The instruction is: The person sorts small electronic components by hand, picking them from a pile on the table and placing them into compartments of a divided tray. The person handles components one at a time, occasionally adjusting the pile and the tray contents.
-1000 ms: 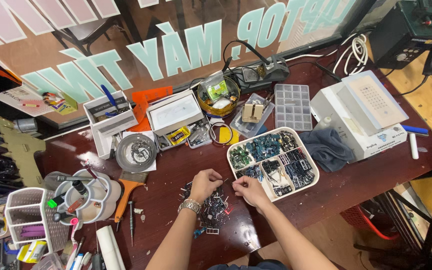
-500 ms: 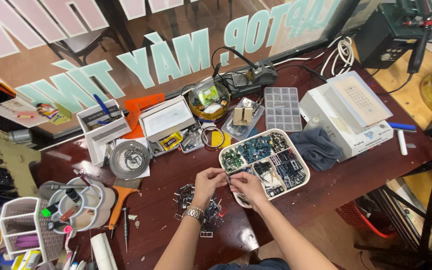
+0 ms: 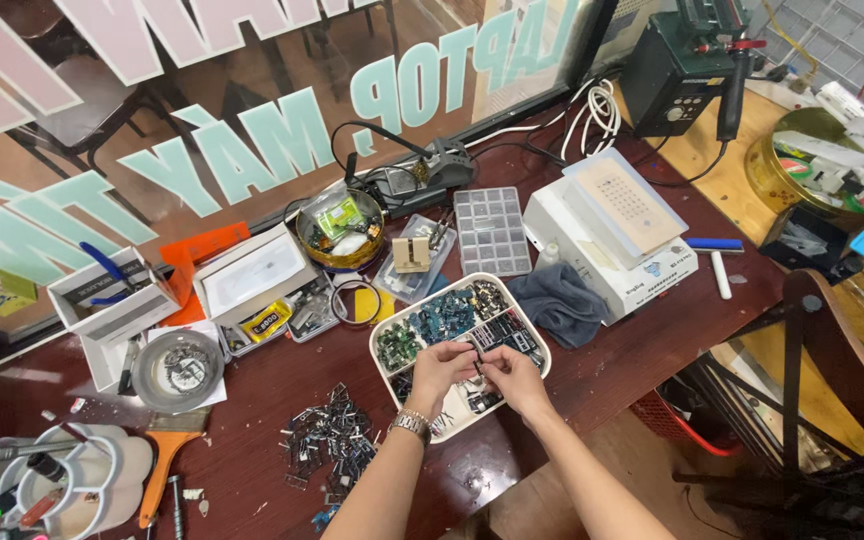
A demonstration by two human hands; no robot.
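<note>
We bring our left hand [image 3: 439, 368] and right hand [image 3: 512, 374] together over the white tray [image 3: 388, 378], fingers pinched on a small dark part [image 3: 476, 364], keeping sorting close.

2 bare forearms enter from the bottom edge, with no sleeves in view. The left hand [image 3: 439, 368] has a silver metal link-band wristwatch [image 3: 412, 424] around its wrist. The right hand [image 3: 514, 375] and its wrist wear nothing.

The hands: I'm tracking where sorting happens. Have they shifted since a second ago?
Yes. Both hands, left and right, went from above the loose pile of small parts rightward to over the white tray.
</note>
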